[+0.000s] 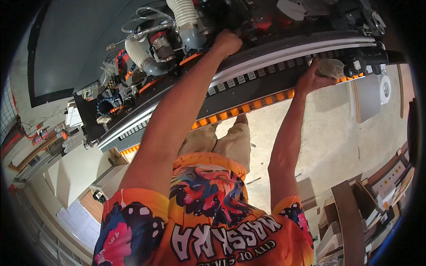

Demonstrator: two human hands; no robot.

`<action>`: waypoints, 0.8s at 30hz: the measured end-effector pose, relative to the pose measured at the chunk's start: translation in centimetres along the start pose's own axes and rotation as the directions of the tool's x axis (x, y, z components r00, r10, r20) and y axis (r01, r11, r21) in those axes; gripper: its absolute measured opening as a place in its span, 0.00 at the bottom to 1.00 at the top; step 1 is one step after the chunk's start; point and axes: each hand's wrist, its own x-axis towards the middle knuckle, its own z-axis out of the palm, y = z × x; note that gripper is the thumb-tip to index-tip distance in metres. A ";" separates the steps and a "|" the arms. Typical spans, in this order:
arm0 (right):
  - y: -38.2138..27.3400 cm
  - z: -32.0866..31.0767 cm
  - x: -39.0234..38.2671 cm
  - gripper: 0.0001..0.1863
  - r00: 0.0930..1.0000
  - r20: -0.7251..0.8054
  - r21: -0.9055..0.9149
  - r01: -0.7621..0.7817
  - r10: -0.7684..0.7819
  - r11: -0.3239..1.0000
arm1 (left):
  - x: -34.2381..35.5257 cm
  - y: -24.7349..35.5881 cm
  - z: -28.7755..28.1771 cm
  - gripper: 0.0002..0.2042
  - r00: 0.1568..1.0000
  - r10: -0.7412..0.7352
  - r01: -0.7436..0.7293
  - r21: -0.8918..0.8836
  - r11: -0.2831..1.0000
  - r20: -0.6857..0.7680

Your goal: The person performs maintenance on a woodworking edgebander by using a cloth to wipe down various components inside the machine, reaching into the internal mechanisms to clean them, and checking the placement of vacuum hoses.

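My left hand [227, 43] reaches over the machine's front rail and is closed among the dark parts behind it. What its fingers hold, if anything, is hidden. Just left of it stands a ribbed white hose [183, 14] ending in a grey elbow. Farther right, at the front edge, my right hand [309, 78] is curled around a translucent, rounded plastic container [332, 69]. The container is close to a black fitting [361, 62] at the rail's right end; whether they touch I cannot tell.
A long machine [262, 73] spans the far side, with a row of orange rollers [245, 107] along its front. A second ribbed hose [136, 52] and thin tubing are at left. Wood offcuts [348, 217] pile at lower right. Boards [366, 99] lean beyond the right arm.
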 end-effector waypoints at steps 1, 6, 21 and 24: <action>-0.3 0.3 0.0 0.41 1.000 -0.013 0.002 -0.012 0.012 1.000 | 0.5 -0.2 0.4 0.15 0.994 0.108 -0.108 0.183 0.977 0.013; 1.4 -0.9 1.9 0.43 0.996 0.006 -0.031 0.092 -0.092 0.995 | -2.2 4.7 -1.9 0.16 0.946 -0.308 0.319 -0.452 0.833 0.100; -6.3 -7.0 -12.7 0.36 0.943 0.198 -0.070 -0.257 0.266 0.964 | -10.3 3.0 -11.8 0.21 0.936 0.043 -0.146 -0.274 0.951 -0.350; -8.0 -5.9 -16.6 0.29 0.912 0.312 0.047 -0.294 0.266 0.955 | -9.3 1.4 -9.8 0.15 0.747 0.470 -0.463 0.139 0.875 -0.471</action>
